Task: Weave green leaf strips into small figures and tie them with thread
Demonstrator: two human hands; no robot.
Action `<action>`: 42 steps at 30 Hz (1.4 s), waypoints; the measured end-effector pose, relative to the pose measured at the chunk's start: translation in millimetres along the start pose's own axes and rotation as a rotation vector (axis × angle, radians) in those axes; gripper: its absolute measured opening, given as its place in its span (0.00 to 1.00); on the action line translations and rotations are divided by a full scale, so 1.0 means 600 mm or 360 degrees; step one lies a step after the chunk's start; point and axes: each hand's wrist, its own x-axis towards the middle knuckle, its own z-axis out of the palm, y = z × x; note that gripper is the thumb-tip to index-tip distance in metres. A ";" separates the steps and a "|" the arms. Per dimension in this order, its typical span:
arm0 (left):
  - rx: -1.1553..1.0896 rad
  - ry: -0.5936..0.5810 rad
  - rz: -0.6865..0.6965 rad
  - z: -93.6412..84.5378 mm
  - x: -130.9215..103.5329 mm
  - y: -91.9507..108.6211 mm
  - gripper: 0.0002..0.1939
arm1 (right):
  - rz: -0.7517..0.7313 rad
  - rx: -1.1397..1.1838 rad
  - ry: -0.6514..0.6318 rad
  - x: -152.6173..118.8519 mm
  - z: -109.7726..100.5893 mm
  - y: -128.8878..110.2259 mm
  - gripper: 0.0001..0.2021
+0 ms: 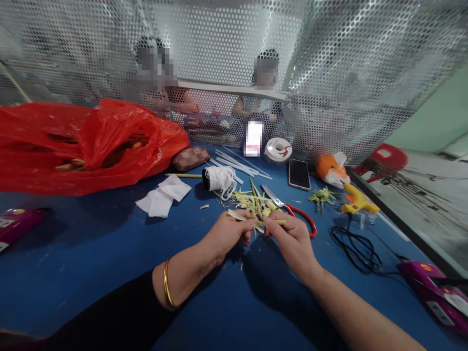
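Both hands meet at frame centre over the blue table (91,253). Left hand (227,235) and right hand (288,238) each pinch one end of a thin pale-green leaf strip (256,222), fingertips clenched on it, probably to keep it taut. The strip looks flat, narrow and fibrous. Just above lie a pile of cut strips (252,201), red-handled scissors (292,209) and a white cord spool (218,179), all within reach.

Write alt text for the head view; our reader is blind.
Both hands, left hand and right hand, pinch a pale green strip over a blue table. Behind lie red-handled scissors, a white thread spool and a yellow glue gun.
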 end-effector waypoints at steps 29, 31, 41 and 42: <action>0.0167 -0.0466 -0.0249 -0.002 -0.009 -0.001 0.09 | 0.0388 0.0371 0.0127 0.006 0.008 0.013 0.13; 0.0142 -0.0460 -0.0304 -0.001 -0.010 -0.002 0.09 | 0.0373 0.0334 0.0107 0.005 0.008 0.014 0.13; -0.0122 -0.0667 -0.0379 -0.005 -0.011 -0.002 0.15 | 0.0282 0.0596 -0.0119 0.012 -0.013 -0.005 0.14; -0.0178 -0.0681 -0.0384 -0.005 -0.010 -0.001 0.15 | 0.0310 0.0679 -0.0125 0.015 -0.016 -0.005 0.14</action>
